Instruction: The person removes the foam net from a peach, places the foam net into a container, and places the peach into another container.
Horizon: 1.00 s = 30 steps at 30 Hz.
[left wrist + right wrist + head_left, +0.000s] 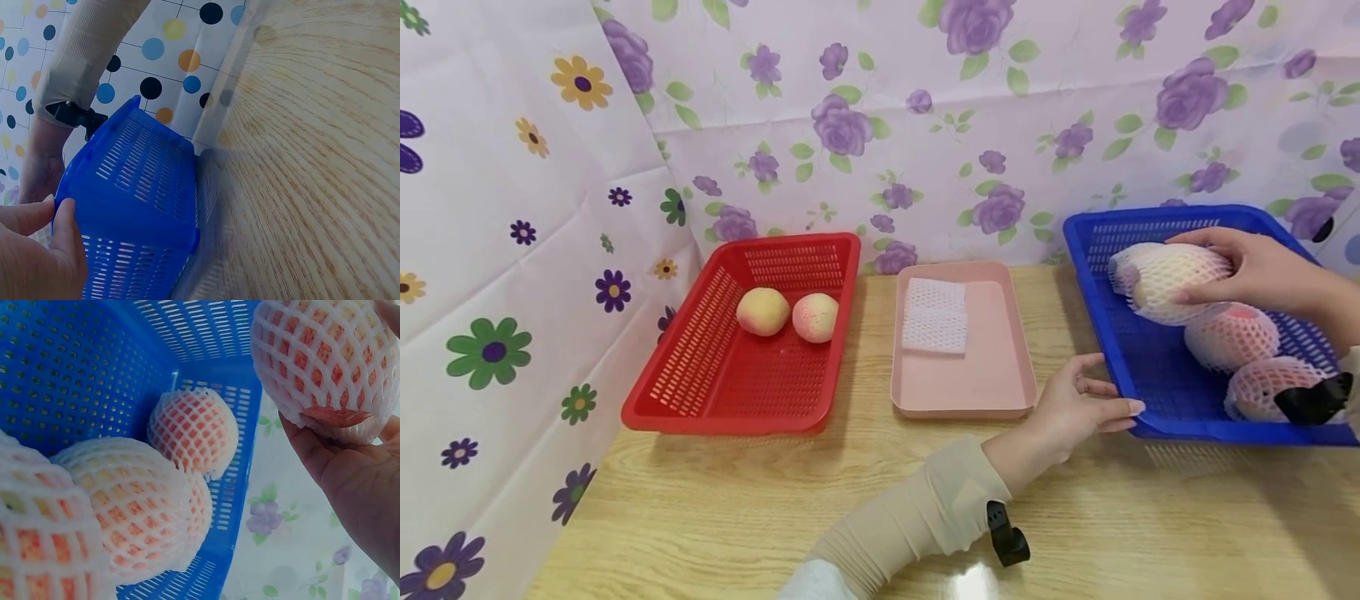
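Note:
At the near-left corner of the blue basket [1093,304], my left hand [1078,408] pinches the rim between thumb and fingers, as the left wrist view confirms. My right hand [1262,267] holds a peach [1176,283] in a white foam net above the basket's inside. Other netted peaches lie in the basket: one [1232,337] just below the held one, another [1270,387] by the near side, and one [1126,267] partly hidden behind the held fruit. The right wrist view shows the held peach [325,362] with its net gathered underneath.
A pink tray [962,387] stands left of the blue basket, with white foam nets [935,317] lying flat in it. Further left, a red basket [842,333] holds two bare peaches [763,312]. Flowered cloth [925,167] hangs behind the wooden table [715,517].

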{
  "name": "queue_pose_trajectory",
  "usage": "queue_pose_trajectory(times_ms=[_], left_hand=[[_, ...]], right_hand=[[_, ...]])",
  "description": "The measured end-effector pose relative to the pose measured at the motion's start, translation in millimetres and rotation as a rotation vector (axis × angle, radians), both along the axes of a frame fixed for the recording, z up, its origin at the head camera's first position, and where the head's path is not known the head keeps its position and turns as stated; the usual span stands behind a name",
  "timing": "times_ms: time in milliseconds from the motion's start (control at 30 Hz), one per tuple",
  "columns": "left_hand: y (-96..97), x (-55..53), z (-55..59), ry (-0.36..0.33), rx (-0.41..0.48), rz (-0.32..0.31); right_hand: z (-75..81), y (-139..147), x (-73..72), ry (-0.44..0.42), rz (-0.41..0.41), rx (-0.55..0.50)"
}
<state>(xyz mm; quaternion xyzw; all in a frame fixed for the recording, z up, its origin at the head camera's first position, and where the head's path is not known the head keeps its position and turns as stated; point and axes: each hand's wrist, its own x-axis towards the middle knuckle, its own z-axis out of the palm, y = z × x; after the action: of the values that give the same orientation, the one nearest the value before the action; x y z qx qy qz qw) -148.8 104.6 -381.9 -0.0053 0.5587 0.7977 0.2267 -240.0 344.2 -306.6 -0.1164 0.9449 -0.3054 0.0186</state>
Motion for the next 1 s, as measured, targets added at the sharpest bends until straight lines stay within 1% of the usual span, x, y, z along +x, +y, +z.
queue_pose_trajectory(times_ms=[167,300,567,733,867,967,1000], left_hand=[[0.7,-0.9,0.6,0.008,0.008,-0.004],[1.7,-1.9,0.5,0.011,0.012,0.001],[2.4,-3.7,0.6,0.012,0.012,0.007],[1.6,-1.7,-1.0,-0.009,-0.016,0.009],[-0.1,0.1,0.0,-0.01,-0.036,0.001],[-1.0,0.1,3.0,0.013,-0.097,0.009],[-1.4,0.0,4.3,0.031,-0.133,0.017]], right_hand=[[1.4,2.7,6.4,0.019,0.009,-0.032],[3.3,1.2,13.0,0.026,0.015,-0.036],[5.3,-4.6,29.3,0.013,0.016,-0.053],[2.3,-9.3,41.0,0.001,0.021,-0.049],[0.8,-12.5,48.5,0.01,0.017,-0.036],[-0.2,-11.8,51.8,0.016,0.005,-0.032],[-0.9,-11.1,52.7,0.019,0.0,-0.037]])
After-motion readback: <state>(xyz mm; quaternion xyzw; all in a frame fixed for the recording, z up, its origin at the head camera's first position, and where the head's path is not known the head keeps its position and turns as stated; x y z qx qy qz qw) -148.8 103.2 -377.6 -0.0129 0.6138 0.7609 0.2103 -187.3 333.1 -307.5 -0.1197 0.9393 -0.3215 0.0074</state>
